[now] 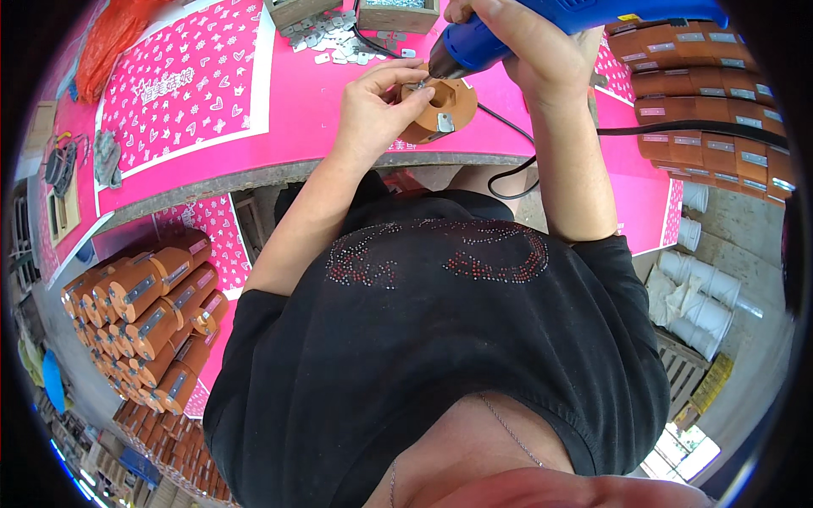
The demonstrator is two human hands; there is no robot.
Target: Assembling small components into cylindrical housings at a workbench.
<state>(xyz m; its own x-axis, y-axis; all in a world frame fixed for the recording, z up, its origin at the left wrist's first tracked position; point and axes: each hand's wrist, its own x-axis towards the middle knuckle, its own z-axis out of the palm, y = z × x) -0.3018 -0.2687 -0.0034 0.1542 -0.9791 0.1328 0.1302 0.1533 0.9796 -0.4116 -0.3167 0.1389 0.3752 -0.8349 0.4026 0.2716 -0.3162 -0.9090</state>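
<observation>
In my right hand [552, 59] is a blue power drill [495, 41], its dark nose pointing down and left. The fingers of my left hand [373, 112] are pinched around a small silver metal piece [420, 85], too small to make out fully, right at the drill's tip. Just below the tip, on the pink table, a short orange-brown wooden cylinder [461, 103] with a hollow middle lies against my left fingers. A small silver plate [445, 123] sits on its near face. My left fingers partly hide the cylinder's left side.
Loose silver metal plates [339, 42] lie scattered at the back, beside a wooden box of small metal parts [398, 15]. Brown wooden pieces are stacked at the right [703, 106] and lower left [152, 313]. A black cable [677, 127] crosses the right side.
</observation>
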